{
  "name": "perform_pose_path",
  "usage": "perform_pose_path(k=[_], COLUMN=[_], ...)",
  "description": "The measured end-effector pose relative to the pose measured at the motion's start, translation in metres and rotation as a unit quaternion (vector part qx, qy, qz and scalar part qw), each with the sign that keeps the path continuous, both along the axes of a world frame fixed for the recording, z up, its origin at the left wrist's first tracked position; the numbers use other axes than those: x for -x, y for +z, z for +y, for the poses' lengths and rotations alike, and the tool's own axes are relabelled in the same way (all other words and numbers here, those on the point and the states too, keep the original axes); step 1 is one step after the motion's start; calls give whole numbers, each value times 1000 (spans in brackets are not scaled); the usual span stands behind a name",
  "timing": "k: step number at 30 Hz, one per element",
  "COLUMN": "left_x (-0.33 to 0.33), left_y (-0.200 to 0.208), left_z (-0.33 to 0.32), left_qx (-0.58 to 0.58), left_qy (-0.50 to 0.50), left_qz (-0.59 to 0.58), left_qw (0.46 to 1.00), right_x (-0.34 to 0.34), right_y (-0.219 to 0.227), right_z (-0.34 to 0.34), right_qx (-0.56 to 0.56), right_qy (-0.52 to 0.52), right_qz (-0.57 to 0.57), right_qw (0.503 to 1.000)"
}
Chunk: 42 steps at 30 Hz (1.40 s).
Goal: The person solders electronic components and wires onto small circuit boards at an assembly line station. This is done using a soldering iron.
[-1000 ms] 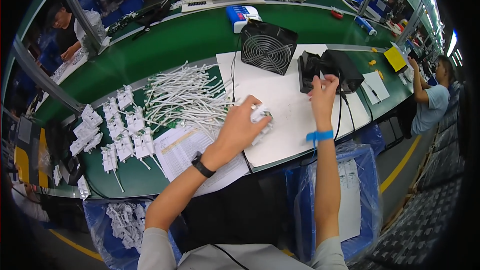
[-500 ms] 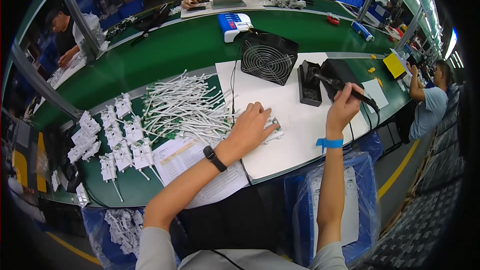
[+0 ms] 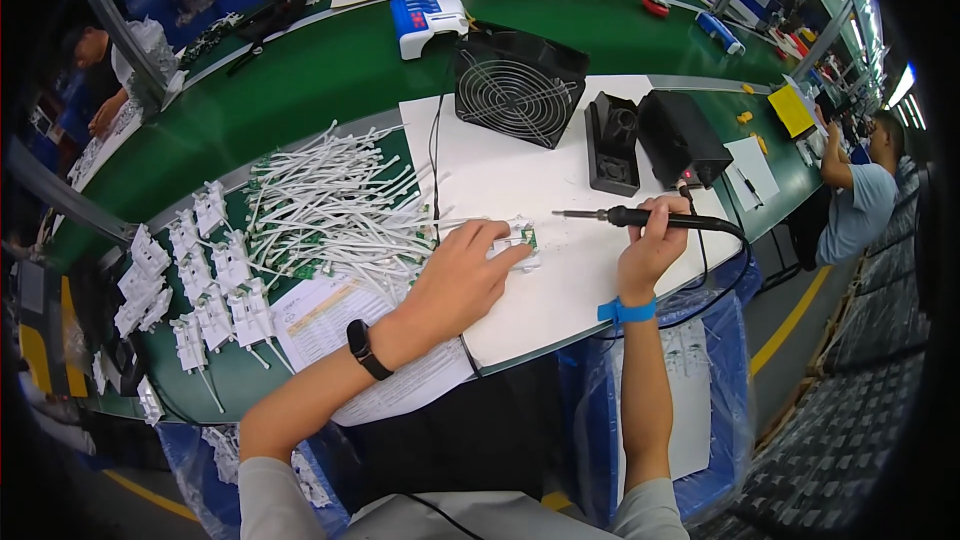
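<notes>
Soldering iron (image 3: 650,220) in right hand (image 3: 650,245); left hand (image 3: 462,275) pins white connector (image 3: 520,240).

Bright overhead light, sharp centre, dark fisheye-bent rim.

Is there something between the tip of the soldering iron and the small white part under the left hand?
Nothing visible. Bare white mat lies between the soldering iron in the right hand and the small white part under the left hand.
</notes>
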State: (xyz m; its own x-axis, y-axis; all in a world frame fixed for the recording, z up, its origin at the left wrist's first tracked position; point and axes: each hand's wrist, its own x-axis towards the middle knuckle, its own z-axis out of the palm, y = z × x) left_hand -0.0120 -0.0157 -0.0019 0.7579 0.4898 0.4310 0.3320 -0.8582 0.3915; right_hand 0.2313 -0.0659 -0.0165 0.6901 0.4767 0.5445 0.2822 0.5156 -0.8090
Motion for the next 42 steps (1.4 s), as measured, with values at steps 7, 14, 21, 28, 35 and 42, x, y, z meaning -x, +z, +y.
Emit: perform_pose_path(k=[7,14,21,28,35,42], left_x=[-1,-2,-1,-1,0,0], left_y=[4,1,0,0,2,2], left_z=[0,3,4,5,4,4], left_qx=[-2,11,9,7,16,14], left_qy=[0,-11,-8,-11,-11,-11], left_qz=[5,0,8,3,8,9], left_qw=[1000,1000,1000,1000,1000,1000], right_x=[3,-2,-2,-1,-1,-2], right_y=[-3,-8,-8,-7,-8,-8], right_z=[-3,-2,-4,-5,-5,-5], right_qx=[32,33,41,30,30,27], right_qy=[85,109,119,125,127,115], right_qz=[-80,-125,-161,-160,-160,-156], right_qw=[993,986,979,979,978,981])
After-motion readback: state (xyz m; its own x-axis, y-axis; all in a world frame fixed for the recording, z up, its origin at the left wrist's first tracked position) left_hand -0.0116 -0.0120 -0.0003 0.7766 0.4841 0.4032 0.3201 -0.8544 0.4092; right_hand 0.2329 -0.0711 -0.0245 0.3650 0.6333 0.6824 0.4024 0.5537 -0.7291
